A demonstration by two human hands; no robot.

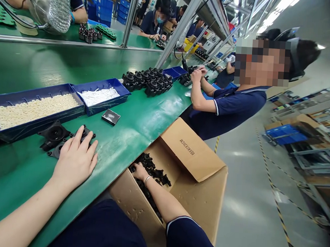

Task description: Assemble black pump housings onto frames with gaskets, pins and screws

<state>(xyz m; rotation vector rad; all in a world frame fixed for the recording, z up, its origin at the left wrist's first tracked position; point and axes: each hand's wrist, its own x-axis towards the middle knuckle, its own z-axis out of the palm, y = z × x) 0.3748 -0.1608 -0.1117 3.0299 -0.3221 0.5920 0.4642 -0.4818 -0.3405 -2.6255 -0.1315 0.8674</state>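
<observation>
My left hand [76, 161] lies palm down on the green bench, its fingers stretched over a black plastic part [84, 132] that is mostly covered. Beside it sits another black plastic part [55, 131] with a round recess and pointed lugs. Down to the right, my right hand [140, 173] reaches into an open cardboard box [200, 192]. There it touches the loose black plastic parts [161, 176] inside. Its fingertips are hidden among them, so whether it grips one cannot be told.
Blue trays hold cream-coloured rings [37, 108] and white strips [99, 96]. A small dark block [111, 117] lies nearby. Grouped black assemblies [148, 80] stand farther along the bench. A co-worker [233, 101] works at the right; a metal post [182, 27] rises from the bench.
</observation>
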